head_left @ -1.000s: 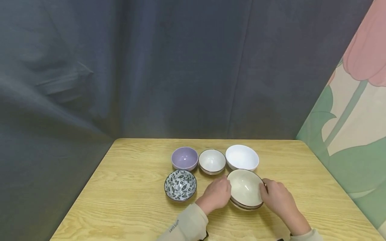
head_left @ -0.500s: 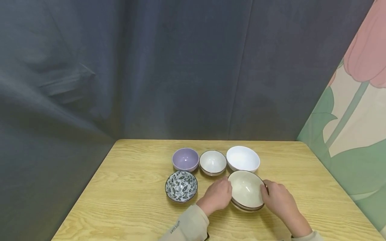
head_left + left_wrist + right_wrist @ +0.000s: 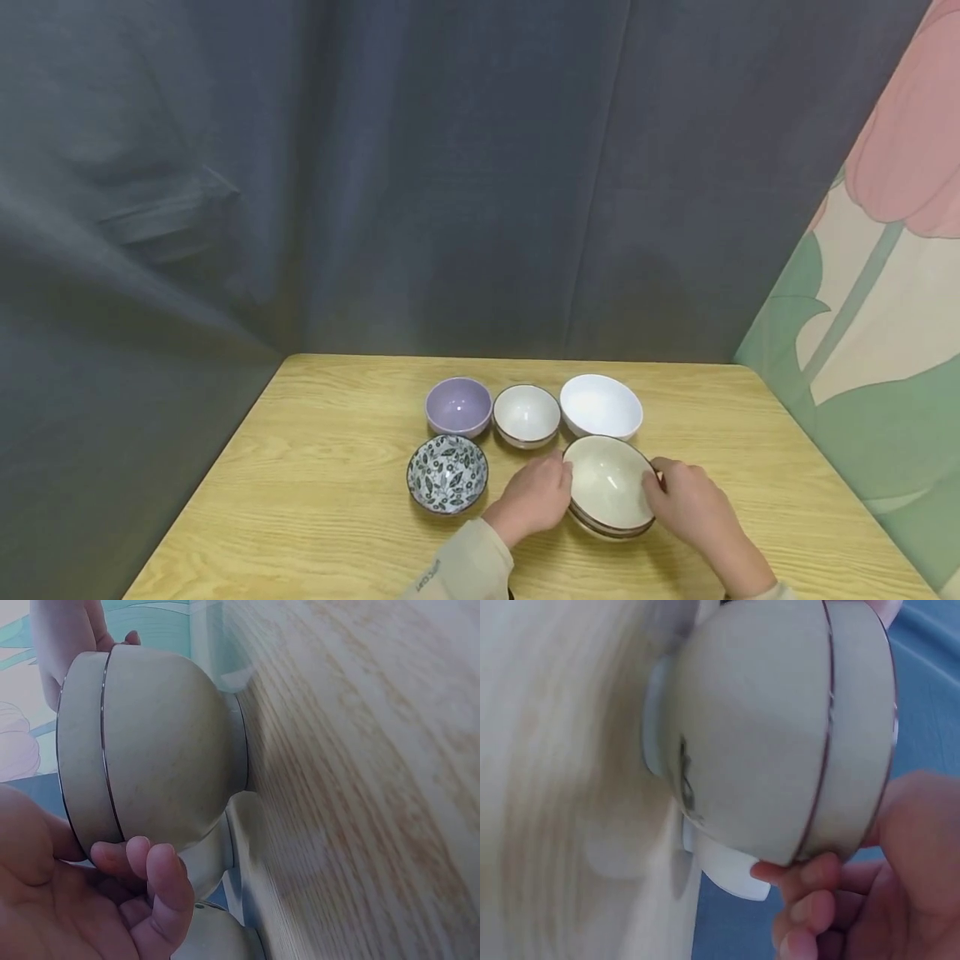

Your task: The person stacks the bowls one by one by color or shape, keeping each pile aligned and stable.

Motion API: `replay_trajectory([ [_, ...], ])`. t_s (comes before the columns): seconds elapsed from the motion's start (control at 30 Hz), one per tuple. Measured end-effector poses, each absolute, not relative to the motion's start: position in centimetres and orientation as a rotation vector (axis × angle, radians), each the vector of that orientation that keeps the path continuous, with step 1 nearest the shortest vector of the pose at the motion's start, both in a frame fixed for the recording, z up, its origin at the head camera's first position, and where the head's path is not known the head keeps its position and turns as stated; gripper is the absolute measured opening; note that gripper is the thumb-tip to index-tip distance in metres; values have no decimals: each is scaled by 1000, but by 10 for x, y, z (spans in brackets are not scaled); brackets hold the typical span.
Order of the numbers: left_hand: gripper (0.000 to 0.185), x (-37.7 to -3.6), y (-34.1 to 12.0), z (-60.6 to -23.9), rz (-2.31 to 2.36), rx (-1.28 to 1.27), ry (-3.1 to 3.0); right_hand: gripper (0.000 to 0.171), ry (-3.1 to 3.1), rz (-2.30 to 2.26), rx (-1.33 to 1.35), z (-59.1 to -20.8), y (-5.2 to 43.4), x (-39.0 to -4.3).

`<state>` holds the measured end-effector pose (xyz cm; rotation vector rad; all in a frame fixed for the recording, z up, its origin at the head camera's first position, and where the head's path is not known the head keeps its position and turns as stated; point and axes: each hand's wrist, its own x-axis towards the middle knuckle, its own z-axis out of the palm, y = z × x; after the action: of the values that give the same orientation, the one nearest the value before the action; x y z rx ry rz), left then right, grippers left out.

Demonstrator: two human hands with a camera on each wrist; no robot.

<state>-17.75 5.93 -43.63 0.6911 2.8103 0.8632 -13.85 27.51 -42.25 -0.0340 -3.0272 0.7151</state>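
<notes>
Two cream bowls with dark brown rims, one nested in the other, are held between my two hands at the right front. The inner bowl (image 3: 609,479) shows its glossy inside, and the outer bowl (image 3: 169,739) shows its rounded side and foot close over the wood. My left hand (image 3: 534,493) grips the stack at its left rim, fingers on the outside. At the opposite rim, my right hand (image 3: 692,504) has its thumb over the edge and its curled fingertips (image 3: 821,871) under the rim line. A small dark mark is on the outer bowl's side.
Behind the stack stand a white bowl (image 3: 600,407), a small brown-rimmed bowl (image 3: 527,414) and a purple bowl (image 3: 459,407) in a row. A leaf-patterned bowl (image 3: 447,475) is left of my left hand. A dark curtain (image 3: 465,183) hangs behind the wooden table (image 3: 300,500).
The whole head view has shifted, with table and bowls sitting slightly lower in it. Both hands keep their grip on the nested bowls, which stay in place among the others.
</notes>
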Motion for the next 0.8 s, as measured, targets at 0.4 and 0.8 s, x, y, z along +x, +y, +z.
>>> replay_trajectory([
  [0.4, 39, -179, 59, -434, 941, 672, 2755, 63, -3008, 736, -51, -401, 301, -170],
  [0.8, 51, -172, 50, -424, 983, 643, 2689, 70, -3037, 780, -99, -420, 314, -232],
])
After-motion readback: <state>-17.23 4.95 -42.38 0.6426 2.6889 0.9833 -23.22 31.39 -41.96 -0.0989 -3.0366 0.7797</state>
